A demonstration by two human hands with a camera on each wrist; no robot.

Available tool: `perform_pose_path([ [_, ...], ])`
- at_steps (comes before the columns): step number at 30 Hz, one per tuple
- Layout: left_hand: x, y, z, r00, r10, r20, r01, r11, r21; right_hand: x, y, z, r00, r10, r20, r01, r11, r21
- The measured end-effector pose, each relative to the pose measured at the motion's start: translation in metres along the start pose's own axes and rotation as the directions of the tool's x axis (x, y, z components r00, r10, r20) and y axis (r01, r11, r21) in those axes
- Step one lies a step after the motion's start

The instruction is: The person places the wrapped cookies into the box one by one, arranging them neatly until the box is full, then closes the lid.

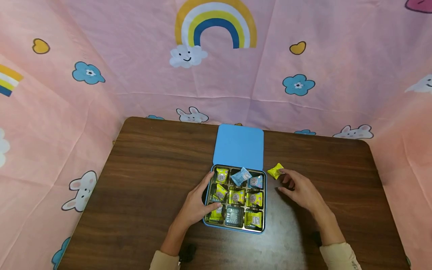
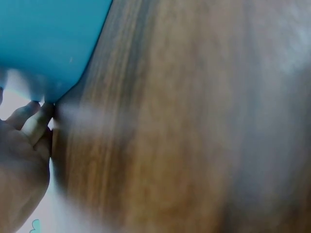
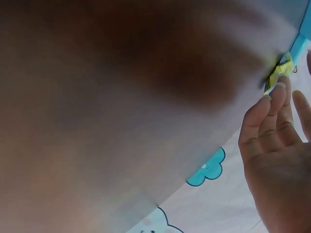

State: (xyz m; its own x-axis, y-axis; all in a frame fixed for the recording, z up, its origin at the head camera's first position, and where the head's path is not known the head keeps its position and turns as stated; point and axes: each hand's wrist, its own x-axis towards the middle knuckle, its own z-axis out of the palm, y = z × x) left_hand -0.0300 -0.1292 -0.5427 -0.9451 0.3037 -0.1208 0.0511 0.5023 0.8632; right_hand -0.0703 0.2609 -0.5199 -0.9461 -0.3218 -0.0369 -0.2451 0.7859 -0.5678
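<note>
A blue tin (image 1: 235, 229) lies open, its tray split into compartments holding wrapped candies. Most wrappers are yellow; one blue candy (image 1: 255, 182) sits in the far right compartment, while another blue candy (image 1: 241, 176) lies tilted across the far middle one. The near middle compartment (image 1: 234, 216) shows its bare bottom. My left hand (image 1: 194, 204) holds the tin's left side, thumb over the near left candy (image 1: 216, 213); in the left wrist view, fingertips meet the blue wall. Right of the tin, my right hand (image 1: 302, 189) touches a yellow candy (image 1: 276, 171) with extended fingertips, thumb apart from it.
The tin's blue lid (image 1: 239, 146) lies folded back on the brown wooden table (image 1: 152, 168), toward its far edge. A pink patterned cloth (image 1: 229, 75) rises behind the table and along both sides.
</note>
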Motion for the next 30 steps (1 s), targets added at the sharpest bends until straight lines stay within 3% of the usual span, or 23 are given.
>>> perform_pose_path([
  [7, 0.000, 0.000, 0.000, 1.000, -0.008, 0.005, 0.008, 1.000, -0.004, 0.017, 0.007, -0.010, 0.998, -0.057, 0.016, 0.058, 0.997, -0.053],
  [12, 0.001, 0.000, 0.001, 1.000, -0.001, 0.014, 0.001, 1.000, 0.000, 0.025, 0.009, -0.018, 0.999, -0.034, 0.037, 0.037, 0.995, -0.096],
  [18, 0.000, -0.002, 0.002, 1.000, -0.009, 0.009, 0.009, 1.000, -0.005, 0.031, 0.009, -0.022, 0.997, -0.016, 0.076, 0.022, 0.997, -0.079],
  [30, 0.001, -0.003, 0.002, 1.000, -0.004, -0.001, 0.004, 1.000, 0.003, 0.043, 0.013, -0.019, 0.993, -0.068, 0.100, 0.075, 0.995, -0.070],
])
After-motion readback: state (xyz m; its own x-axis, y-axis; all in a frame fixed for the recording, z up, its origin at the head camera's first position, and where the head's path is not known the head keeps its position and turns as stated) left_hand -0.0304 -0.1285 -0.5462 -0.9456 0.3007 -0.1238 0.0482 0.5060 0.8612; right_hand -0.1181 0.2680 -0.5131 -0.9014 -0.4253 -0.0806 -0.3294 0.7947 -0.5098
